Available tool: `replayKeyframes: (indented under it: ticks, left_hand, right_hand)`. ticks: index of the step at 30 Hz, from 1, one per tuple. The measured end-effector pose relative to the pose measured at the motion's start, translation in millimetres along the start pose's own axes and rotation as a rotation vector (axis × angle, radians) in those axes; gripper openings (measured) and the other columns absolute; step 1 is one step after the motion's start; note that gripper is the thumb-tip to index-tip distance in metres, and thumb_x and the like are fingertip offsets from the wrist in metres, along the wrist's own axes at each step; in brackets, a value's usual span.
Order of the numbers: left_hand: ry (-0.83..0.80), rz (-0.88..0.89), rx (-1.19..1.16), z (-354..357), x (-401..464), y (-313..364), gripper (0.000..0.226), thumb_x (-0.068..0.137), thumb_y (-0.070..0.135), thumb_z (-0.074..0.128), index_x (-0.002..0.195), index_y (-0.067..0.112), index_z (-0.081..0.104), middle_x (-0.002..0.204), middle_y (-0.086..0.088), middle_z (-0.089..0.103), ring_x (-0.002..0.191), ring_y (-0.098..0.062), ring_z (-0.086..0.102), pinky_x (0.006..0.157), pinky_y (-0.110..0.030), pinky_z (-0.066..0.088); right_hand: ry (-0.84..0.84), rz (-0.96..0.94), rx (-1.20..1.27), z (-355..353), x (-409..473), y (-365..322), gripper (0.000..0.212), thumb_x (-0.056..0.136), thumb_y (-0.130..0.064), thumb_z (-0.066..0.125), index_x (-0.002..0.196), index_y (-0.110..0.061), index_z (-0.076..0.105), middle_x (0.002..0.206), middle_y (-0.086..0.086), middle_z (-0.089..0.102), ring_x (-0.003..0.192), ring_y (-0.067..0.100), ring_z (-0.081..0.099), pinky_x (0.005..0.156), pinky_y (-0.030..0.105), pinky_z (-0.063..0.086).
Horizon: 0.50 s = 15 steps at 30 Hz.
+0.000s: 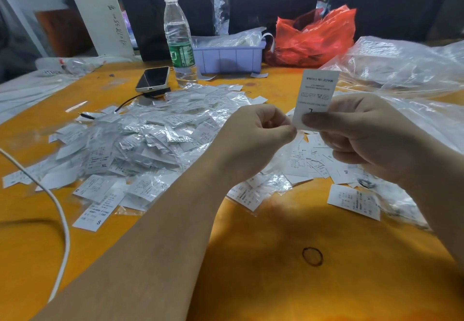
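A white garment label [316,92], printed "MADE IN CHINA" and size L, is held upright above the orange table [251,258]. My right hand [359,129] pinches its lower edge between thumb and fingers. My left hand [253,134] has its fingers curled, and its thumb and forefinger pinch right at the label's lower left corner. A thin clear plastic sleeve [276,162] hangs below that pinch. Left of my hands lies a big pile of labels in clear sleeves [150,132]. Loose bare labels [313,162] are spread under my hands.
Behind the pile stand a water bottle [178,41], a phone [153,78], a purple tray [228,58] and a red plastic bag [316,36]. Large clear bags [401,66] fill the right side. A white cable [62,220] crosses the left, and a rubber band [312,256] lies near me.
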<state>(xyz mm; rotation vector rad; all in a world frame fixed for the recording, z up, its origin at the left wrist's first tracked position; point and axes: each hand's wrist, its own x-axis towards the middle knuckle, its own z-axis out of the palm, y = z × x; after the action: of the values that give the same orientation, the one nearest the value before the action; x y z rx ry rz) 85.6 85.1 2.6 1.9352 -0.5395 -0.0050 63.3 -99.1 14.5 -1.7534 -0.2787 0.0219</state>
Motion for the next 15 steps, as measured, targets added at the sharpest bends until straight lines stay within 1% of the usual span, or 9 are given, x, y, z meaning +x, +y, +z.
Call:
replayKeyframes:
  ticks: [2,4,7,9,12,15]
  left_hand:
    - [-0.013,-0.009,0.001,-0.8,0.1,-0.1,0.011,0.089,0.017,0.067,0.078,0.017,0.068,0.069,0.000,0.057,0.060,-0.012,0.049,0.059,-0.029,0.043]
    - [-0.031,-0.013,-0.021,-1.6,0.2,0.3,0.010,0.089,0.018,0.068,0.081,0.014,0.069,0.070,-0.003,0.056,0.062,-0.016,0.048,0.061,-0.031,0.042]
    - [-0.035,-0.014,-0.082,-2.8,0.8,0.2,0.008,0.090,0.019,0.068,0.087,0.012,0.071,0.069,-0.005,0.053,0.063,-0.020,0.045,0.063,-0.035,0.038]
    - [-0.026,-0.019,-0.120,-3.6,1.3,-0.1,0.007,0.090,0.019,0.068,0.087,0.014,0.072,0.069,-0.004,0.052,0.062,-0.019,0.046,0.063,-0.034,0.039]
    - [-0.033,-0.028,-0.151,-4.2,1.9,-0.8,0.008,0.090,0.020,0.068,0.086,0.014,0.072,0.071,-0.002,0.055,0.059,-0.012,0.049,0.065,-0.032,0.043]
    - [-0.050,-0.040,-0.155,-4.2,2.4,-1.0,0.009,0.090,0.021,0.068,0.090,0.012,0.072,0.072,-0.002,0.056,0.060,-0.010,0.050,0.065,-0.030,0.045]
  right_hand:
    - [0.014,-0.011,0.038,-4.0,0.9,-0.7,0.027,0.075,-0.026,0.067,0.097,-0.013,0.076,0.049,-0.001,0.025,0.041,0.009,0.016,0.036,0.017,0.017]
    - [0.019,-0.019,0.044,-6.2,1.9,-0.2,0.029,0.073,-0.024,0.068,0.098,-0.010,0.076,0.050,0.001,0.024,0.041,0.010,0.016,0.036,0.016,0.017]
    - [0.005,-0.022,0.029,-7.5,2.5,0.6,0.031,0.072,-0.024,0.069,0.098,-0.008,0.075,0.048,-0.002,0.025,0.039,0.008,0.016,0.035,0.014,0.019]
    - [-0.001,-0.025,0.029,-8.7,2.6,0.6,0.031,0.071,-0.024,0.069,0.098,-0.008,0.075,0.046,-0.004,0.026,0.038,0.007,0.016,0.035,0.014,0.019]
    - [-0.001,-0.039,0.028,-7.8,2.7,0.2,0.032,0.071,-0.025,0.070,0.098,-0.009,0.076,0.046,-0.004,0.026,0.038,0.008,0.017,0.035,0.014,0.020]
    - [0.030,-0.058,0.025,-5.0,2.4,1.2,0.027,0.075,-0.024,0.068,0.097,-0.010,0.076,0.046,-0.003,0.027,0.040,0.009,0.017,0.036,0.015,0.019]
